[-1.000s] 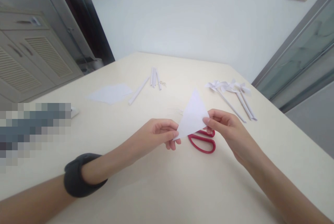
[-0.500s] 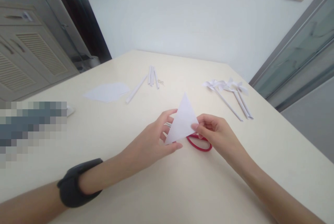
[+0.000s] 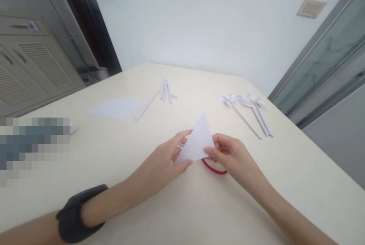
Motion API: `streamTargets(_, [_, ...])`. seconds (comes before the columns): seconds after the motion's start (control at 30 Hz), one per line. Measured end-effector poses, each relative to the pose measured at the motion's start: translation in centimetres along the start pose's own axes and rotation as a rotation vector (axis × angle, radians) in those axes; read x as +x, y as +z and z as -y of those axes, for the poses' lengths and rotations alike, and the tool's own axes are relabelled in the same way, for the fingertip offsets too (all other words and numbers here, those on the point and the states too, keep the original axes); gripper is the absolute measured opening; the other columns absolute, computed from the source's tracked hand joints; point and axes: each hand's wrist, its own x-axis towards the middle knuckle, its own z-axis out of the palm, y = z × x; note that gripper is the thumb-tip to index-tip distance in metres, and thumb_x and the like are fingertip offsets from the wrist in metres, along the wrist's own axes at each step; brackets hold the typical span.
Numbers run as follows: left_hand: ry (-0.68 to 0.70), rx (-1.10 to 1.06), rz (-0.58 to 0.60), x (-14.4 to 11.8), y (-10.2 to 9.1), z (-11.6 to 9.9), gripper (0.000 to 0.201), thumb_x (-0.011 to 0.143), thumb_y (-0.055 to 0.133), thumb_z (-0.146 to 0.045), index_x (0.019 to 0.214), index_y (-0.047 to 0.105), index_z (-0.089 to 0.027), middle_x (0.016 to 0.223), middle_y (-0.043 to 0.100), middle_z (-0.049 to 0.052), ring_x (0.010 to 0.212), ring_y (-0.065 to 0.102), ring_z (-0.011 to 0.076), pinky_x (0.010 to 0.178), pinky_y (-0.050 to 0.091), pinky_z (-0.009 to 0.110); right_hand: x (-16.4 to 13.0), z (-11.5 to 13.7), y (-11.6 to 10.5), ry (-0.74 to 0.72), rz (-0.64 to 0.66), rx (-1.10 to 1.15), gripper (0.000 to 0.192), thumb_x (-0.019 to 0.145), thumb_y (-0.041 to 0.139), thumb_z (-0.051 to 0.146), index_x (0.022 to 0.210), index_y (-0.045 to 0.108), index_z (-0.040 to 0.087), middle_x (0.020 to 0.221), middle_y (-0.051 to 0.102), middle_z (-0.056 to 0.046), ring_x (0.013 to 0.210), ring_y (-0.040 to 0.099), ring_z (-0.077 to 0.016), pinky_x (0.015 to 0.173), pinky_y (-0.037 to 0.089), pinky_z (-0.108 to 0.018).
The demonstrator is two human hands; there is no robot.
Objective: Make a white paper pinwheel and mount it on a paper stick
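A white paper triangle (image 3: pixel 196 143), folded to a point at the top, is held up between both hands over the table. My left hand (image 3: pixel 171 151) grips its lower left corner, thumb on the near face and fingers behind. On the right side, my right hand (image 3: pixel 228 150) pinches the sheet between thumb and curled fingers. Beneath the paper lie scissors with a red handle (image 3: pixel 213 169); the paper and my right hand cover most of them.
White sheets (image 3: pixel 115 108) lie at the left, near a long paper tube (image 3: pixel 147 104). Several short tubes (image 3: pixel 164 89) and small pins or wires (image 3: pixel 174 97) are at the back. Paper pinwheels (image 3: pixel 242 102) on sticks rest at the right. A blurred-out patch (image 3: pixel 31 134) covers something at far left.
My left thumb has come onto the paper's lower edge, closing on the corner. The view has tilted up a little, so everything sits lower. My right hand keeps its pinch.
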Motion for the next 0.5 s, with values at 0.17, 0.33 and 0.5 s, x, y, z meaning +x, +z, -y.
streamTargets(0.17, [0.022, -0.007, -0.051, -0.14, 0.27, 0.09, 0.061, 0.081, 0.053, -0.023, 0.137, 0.028, -0.029, 0.135, 0.045, 0.008, 0.100, 0.060, 0.0240, 0.066, 0.051, 0.029, -0.09, 0.05, 0.13, 0.007, 0.009, -0.023, 0.013, 0.083, 0.053, 0.028, 0.073, 0.053, 0.019, 0.061, 0.043, 0.005, 0.057, 0.042, -0.0108, 0.053, 0.032, -0.023])
streamTargets(0.33, [0.038, -0.011, -0.059, -0.02, 0.18, 0.24, 0.055, 0.084, 0.049, -0.026, 0.137, 0.034, -0.026, 0.144, 0.038, 0.009, 0.117, 0.051, 0.0309, 0.074, 0.053, 0.033, 0.14, 0.00, 0.13, -0.015, 0.032, -0.007, 0.011, 0.084, 0.053, 0.030, 0.086, 0.058, 0.020, 0.072, 0.055, 0.002, 0.065, 0.050, -0.0133, 0.058, 0.038, -0.025])
streamTargets(0.5, [-0.004, -0.052, -0.070, 0.02, 0.33, 0.48, 0.055, 0.085, 0.049, -0.028, 0.138, 0.033, -0.023, 0.146, 0.035, 0.009, 0.126, 0.042, 0.0295, 0.091, 0.048, 0.039, 0.04, 0.40, 0.03, -0.019, 0.088, -0.003, 0.012, 0.084, 0.053, 0.031, 0.091, 0.058, 0.022, 0.081, 0.060, 0.001, 0.072, 0.054, -0.0146, 0.062, 0.041, -0.026])
